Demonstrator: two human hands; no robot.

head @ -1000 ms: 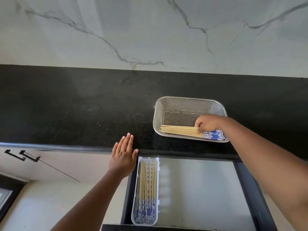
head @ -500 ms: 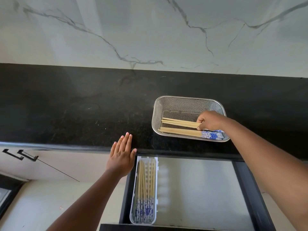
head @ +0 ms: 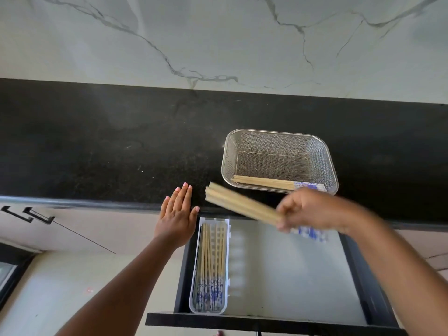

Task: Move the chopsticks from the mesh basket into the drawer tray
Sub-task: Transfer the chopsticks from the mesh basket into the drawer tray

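Above the open drawer, the right hand holds a small bundle of chopsticks in a closed fist. The bundle is tilted, with its plain wooden tips pointing up and to the left over the front edge of the black counter, and its blue patterned ends coming out below the hand on the right side. The hand and the bundle are blurred, so I cannot count the sticks in it.

On the counter behind the hand stands the mesh basket. Some chopsticks remain inside it; they lie flat along the near wall, tips to the left and blue ends to the right.

The left hand rests flat on the counter edge, just to the left of the drawer. Its fingers are straight and close together, the thumb a little apart, and it holds nothing.

Inside the drawer, at the left side, sits a narrow white tray. More chopsticks lie in the tray, along its length, with the blue ends toward the drawer front. The rest of the drawer floor is pale and bare. Behind the counter rises a white marble wall with grey veins.
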